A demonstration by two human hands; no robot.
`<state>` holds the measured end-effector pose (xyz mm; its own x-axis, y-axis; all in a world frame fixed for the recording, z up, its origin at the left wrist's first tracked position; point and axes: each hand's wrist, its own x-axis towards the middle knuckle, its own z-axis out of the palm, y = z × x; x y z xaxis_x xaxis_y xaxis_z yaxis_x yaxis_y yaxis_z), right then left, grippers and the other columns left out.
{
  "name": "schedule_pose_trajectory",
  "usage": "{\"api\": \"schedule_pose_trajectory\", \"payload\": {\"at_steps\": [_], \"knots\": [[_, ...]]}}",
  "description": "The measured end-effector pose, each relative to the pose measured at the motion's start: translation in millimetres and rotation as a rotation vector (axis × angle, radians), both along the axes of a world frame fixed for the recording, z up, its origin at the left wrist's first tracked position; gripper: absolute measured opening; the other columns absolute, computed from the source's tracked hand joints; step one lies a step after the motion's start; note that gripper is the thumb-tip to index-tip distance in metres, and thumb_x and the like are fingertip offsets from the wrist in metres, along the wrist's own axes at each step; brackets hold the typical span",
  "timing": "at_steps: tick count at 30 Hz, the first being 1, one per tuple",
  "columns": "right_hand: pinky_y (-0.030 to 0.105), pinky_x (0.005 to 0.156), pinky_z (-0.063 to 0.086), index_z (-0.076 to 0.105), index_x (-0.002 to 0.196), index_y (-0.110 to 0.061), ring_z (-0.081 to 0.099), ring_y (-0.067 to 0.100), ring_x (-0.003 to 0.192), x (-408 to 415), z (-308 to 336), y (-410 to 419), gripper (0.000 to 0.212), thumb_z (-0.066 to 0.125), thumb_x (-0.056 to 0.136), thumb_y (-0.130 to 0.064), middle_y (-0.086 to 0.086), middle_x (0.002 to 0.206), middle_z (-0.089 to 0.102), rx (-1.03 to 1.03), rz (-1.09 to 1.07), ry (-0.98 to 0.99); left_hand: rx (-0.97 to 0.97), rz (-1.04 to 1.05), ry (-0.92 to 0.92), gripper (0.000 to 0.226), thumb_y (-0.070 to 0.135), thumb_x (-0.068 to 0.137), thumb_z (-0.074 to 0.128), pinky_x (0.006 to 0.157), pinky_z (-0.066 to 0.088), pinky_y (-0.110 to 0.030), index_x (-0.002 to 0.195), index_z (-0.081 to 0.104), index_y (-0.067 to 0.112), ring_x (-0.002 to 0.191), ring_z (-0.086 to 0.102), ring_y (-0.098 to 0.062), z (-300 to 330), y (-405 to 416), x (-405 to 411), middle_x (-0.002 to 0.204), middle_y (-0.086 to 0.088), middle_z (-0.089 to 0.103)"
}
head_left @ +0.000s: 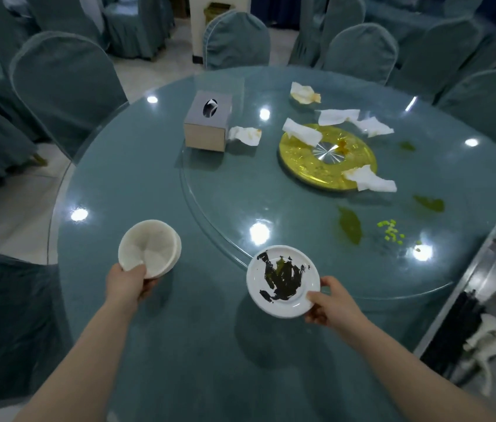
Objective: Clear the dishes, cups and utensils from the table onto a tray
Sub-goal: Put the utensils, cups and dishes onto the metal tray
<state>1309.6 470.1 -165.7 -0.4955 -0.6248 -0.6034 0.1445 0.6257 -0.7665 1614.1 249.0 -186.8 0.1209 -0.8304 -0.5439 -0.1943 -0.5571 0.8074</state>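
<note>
no readable text, labels, signs

Bare desk (155, 184) lies open between both arms. Farther in, a tissue box (207, 121) and crumpled napkins (368, 181) stand in the way; the tray (466, 287) flanks the right edge.
</note>
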Motion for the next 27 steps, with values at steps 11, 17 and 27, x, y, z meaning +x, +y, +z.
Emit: {"api": "schedule_pose_trajectory", "payload": {"at_steps": [11, 17, 27], "knots": [[0.027, 0.046, 0.045, 0.048, 0.106, -0.021, 0.06, 0.021, 0.047, -64.3, 32.0, 64.1, 0.021, 0.053, 0.092, -0.006, 0.012, 0.061, 0.066, -0.154, -0.279, 0.051, -0.095, -0.428, 0.117, 0.021, 0.002, 0.085, 0.047, 0.041, 0.044, -0.023, 0.101, 0.056, 0.012, 0.047, 0.062, -0.017, 61.8, 98.7, -109.8, 0.068, -0.014, 0.068], [0.03, 0.051, 0.05, 0.049, 0.113, -0.019, 0.062, 0.018, 0.056, -97.3, 37.5, 159.3, 0.022, 0.056, 0.094, -0.011, 0.013, 0.081, 0.068, -0.219, -0.491, 0.209, -0.095, -0.588, 0.12, 0.03, 0.004, 0.085, 0.049, 0.047, 0.047, -0.025, 0.114, 0.052, 0.011, 0.051, 0.064, -0.02, 70.2, 155.0, -172.9, 0.061, -0.008, 0.069], [0.033, 0.053, 0.047, 0.044, 0.13, -0.012, 0.061, 0.027, 0.065, -161.6, 1.5, 337.2, 0.034, 0.048, 0.097, -0.01, 0.023, 0.088, 0.066, -0.028, -0.926, 0.132, -0.029, -0.859, 0.119, 0.03, 0.006, 0.089, 0.052, 0.047, 0.05, -0.025, 0.119, 0.051, 0.011, 0.052, 0.064, -0.019, 60.0, 270.1, -286.9, 0.07, -0.012, 0.07]]}}
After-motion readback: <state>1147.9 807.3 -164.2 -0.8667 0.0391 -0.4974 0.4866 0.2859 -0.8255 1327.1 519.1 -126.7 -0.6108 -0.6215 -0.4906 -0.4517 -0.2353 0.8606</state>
